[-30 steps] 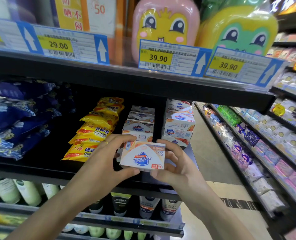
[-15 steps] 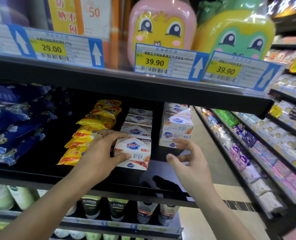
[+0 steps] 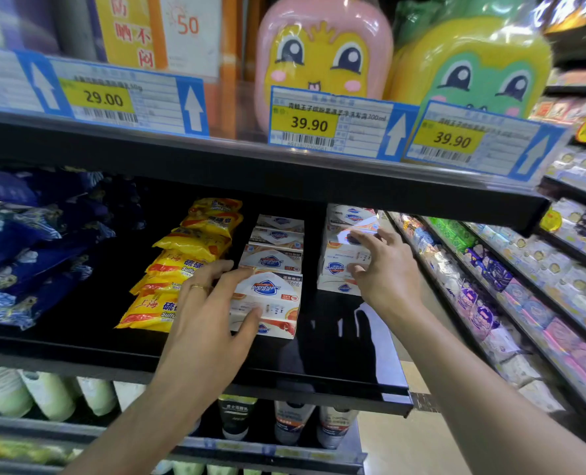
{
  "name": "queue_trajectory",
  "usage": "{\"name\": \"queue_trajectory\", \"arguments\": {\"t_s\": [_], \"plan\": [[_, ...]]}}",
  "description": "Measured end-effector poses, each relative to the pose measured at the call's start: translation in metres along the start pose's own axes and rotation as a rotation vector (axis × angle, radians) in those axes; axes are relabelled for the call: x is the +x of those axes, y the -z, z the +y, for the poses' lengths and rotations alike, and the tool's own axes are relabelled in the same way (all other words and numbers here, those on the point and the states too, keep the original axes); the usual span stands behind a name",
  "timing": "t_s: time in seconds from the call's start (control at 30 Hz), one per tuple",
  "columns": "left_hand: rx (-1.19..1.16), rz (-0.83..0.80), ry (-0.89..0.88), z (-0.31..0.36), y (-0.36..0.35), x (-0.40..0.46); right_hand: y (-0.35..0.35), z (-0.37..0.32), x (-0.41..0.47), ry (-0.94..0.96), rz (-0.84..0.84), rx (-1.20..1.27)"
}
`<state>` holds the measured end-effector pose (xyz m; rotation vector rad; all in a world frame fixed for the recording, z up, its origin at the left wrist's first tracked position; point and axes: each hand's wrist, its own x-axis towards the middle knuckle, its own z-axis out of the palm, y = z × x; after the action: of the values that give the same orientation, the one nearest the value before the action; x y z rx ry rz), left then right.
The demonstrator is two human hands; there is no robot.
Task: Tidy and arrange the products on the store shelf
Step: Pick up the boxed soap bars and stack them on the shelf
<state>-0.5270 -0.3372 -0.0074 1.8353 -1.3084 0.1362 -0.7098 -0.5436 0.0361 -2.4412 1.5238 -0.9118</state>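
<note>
The left hand (image 3: 209,313) grips the front soap box (image 3: 267,303) of the middle stack, fingers curled over its left side and thumb pressed on its front face (a ring shows on one finger). The right hand (image 3: 384,269) reaches the right soap stack (image 3: 343,265), fingers spread on the upper boxes and thumb on the front; whether it truly grips one I cannot tell. Left of the left hand lie yellow sulfur soap packs (image 3: 178,269), partly hidden by its fingers, then blurred blue bags (image 3: 27,248). All sit on a black shelf (image 3: 79,341). Above the hands hang price tags (image 3: 329,123), their small print unreadable; an aisle of shelves runs beyond the right hand.
</note>
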Motion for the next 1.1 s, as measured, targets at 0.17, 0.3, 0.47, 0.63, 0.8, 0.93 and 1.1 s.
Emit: {"name": "queue_trajectory", "arguments": {"t_s": [0.17,0.3,0.47,0.63,0.8,0.93,1.1], "plan": [[-0.069,0.052,-0.029,0.014,0.015,-0.006,0.001,-0.003,-0.015,0.075,0.108,0.006],[-0.376,-0.059,0.172,0.024,0.023,-0.013,0.009,-0.007,-0.053,0.182,0.177,0.131],[-0.813,-0.3,0.511,0.039,0.022,-0.013,0.015,-0.019,-0.113,0.284,0.255,0.301],[-0.896,-0.409,0.559,0.048,0.017,-0.017,0.008,-0.023,-0.155,0.397,0.25,0.294],[-0.963,-0.439,0.663,0.047,0.012,-0.019,0.013,-0.024,-0.164,0.432,0.281,0.269],[-0.95,-0.424,0.668,0.043,0.012,-0.022,0.024,-0.026,-0.17,0.293,0.13,0.439],[-0.952,-0.437,0.624,0.039,0.015,-0.027,0.044,-0.027,-0.162,-0.129,-0.321,0.994]]}}
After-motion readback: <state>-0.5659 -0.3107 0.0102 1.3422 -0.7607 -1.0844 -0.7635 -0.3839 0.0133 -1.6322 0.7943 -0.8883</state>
